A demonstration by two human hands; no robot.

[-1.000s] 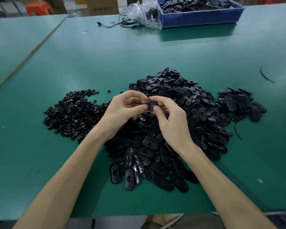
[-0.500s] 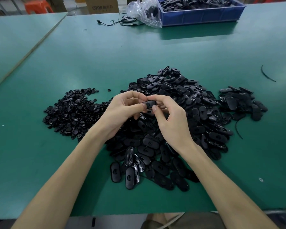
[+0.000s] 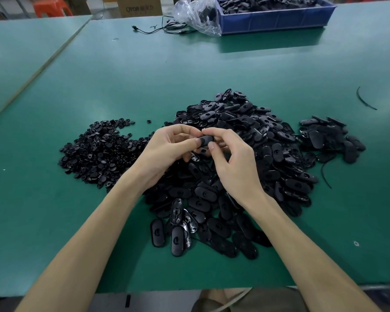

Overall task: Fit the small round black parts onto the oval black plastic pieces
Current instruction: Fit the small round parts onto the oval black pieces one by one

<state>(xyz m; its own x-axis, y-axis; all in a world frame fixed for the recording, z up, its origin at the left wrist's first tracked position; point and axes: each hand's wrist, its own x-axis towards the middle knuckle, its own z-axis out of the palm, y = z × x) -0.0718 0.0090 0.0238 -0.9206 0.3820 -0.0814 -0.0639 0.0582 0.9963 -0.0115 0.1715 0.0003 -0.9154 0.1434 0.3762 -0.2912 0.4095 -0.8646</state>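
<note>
The oval piece (image 3: 205,140) is held above the heap of oval pieces (image 3: 263,158). The left hand (image 3: 167,149) and the right hand (image 3: 232,163) each pinch one end, fingers curled. The grip is unchanged from half a second earlier. The round parts (image 3: 99,152) lie just left. A blue tray (image 3: 275,21) stands far back.

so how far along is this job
Looks early. Possibly done: the small separate heap on the right, though I cannot confirm. In hand: left hand and right hand pinch one oval piece. To do: the big oval pile and the round parts pile are large.
</note>
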